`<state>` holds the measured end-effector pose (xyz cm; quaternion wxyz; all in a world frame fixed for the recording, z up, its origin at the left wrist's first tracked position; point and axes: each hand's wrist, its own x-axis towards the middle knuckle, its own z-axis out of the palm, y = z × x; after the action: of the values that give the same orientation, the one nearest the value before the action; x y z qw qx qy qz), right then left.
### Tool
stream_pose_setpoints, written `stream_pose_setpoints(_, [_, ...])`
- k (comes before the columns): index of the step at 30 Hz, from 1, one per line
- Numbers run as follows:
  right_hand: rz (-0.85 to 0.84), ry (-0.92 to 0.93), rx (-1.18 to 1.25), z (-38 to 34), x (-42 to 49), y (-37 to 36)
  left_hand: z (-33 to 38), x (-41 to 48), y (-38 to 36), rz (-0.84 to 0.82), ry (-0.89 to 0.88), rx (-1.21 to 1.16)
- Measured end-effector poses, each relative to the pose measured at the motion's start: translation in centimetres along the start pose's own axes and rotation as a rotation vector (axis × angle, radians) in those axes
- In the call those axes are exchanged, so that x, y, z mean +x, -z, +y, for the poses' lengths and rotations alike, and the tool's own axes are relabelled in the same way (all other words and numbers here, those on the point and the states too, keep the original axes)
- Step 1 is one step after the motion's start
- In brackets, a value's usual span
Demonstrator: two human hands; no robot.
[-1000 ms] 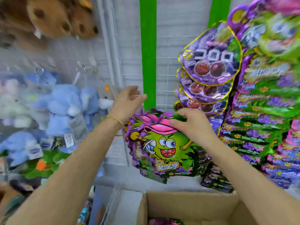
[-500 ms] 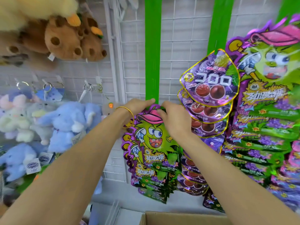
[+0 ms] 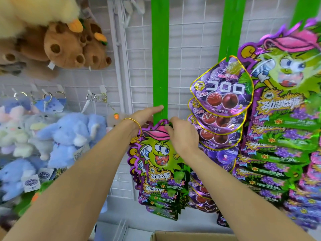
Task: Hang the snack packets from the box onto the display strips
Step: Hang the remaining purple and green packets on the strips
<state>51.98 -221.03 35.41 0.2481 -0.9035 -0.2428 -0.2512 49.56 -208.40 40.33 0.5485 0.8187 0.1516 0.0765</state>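
Observation:
A purple-and-green snack packet with a cartoon face and a pink cap hangs at the lower end of the left green display strip, on top of several like packets. My right hand pinches the packet's top edge against the strip. My left hand, with a gold bangle on the wrist, rests its straight fingers on the strip just above the packet. The cardboard box shows only its top rim at the bottom edge.
A second green strip carries purple grape gummy bags. Large green and purple packets fill the right side. Brown plush toys and blue plush elephants hang on the white wire grid at the left.
The view rose from the box toward the strips. My right hand lifted the packet up to the left strip, and my left hand came in against the strip above it.

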Motion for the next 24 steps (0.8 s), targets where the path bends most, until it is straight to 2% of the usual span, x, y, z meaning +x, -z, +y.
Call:
stream_pose_setpoints(5, [0.074,0.048,-0.044,-0.5,0.1,0.3,-0.2,0.4,0.2,0.12,-0.022,0.073])
stream_pose_setpoints(10, [0.107,0.076,-0.135,-0.7,0.9,0.7,0.1,0.6,0.1,0.099,-0.022,0.069])
stream_pose_setpoints(16, [0.063,0.045,-0.085,-0.3,0.6,0.1,-0.3,0.9,0.1,0.031,-0.024,0.076])
stream_pose_setpoints(21, [-0.01,0.032,-0.007,0.2,0.2,-0.4,-1.0,0.9,0.0,0.065,-0.025,0.041])
stream_pose_setpoints(24, [-0.064,0.047,-0.001,0.5,-0.4,-0.8,-2.0,0.0,-0.2,0.081,-0.142,0.134])
